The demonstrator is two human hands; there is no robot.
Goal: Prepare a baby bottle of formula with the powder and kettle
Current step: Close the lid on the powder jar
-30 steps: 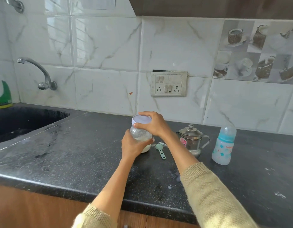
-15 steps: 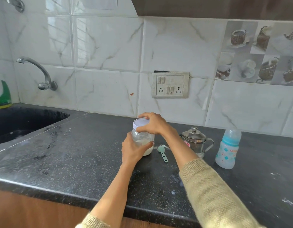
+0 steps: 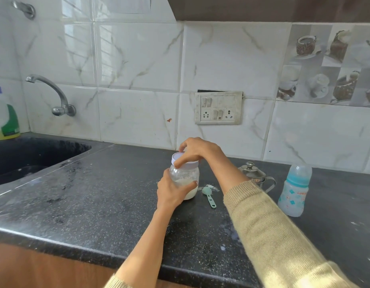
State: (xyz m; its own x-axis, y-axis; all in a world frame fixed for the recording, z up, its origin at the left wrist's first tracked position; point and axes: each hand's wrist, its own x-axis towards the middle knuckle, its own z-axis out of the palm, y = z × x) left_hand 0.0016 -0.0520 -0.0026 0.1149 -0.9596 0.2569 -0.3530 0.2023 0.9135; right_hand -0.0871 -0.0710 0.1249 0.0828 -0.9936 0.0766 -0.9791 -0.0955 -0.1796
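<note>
**2 hands on the powder jar, lid not yet off**

2 hands are working 1 object. Your left hand [image 3: 172, 191] curls around the lower body of the powder jar [image 3: 185, 179], thumb across its front. Your right hand [image 3: 195, 151] arches over the white lid [image 3: 183, 160], fingertips pinching its rim.

The jar stands on the black countertop [image 3: 92, 196], mid-counter, right of the sink [image 3: 28, 156]. It is clear, round-shouldered and roughly a third full of white powder, so it should feel light; the smooth wall may slip, so keep gripping low and turn at the lid's edge.

Just right of the jar lies a green scoop [image 3: 208, 194], bowl up, beside a little spilled powder. Behind your right forearm sits the steel kettle [image 3: 255, 175], lid on. Further right stands the baby bottle [image 3: 295, 190], capped, pale blue, upright and apart from the rest.
</note>
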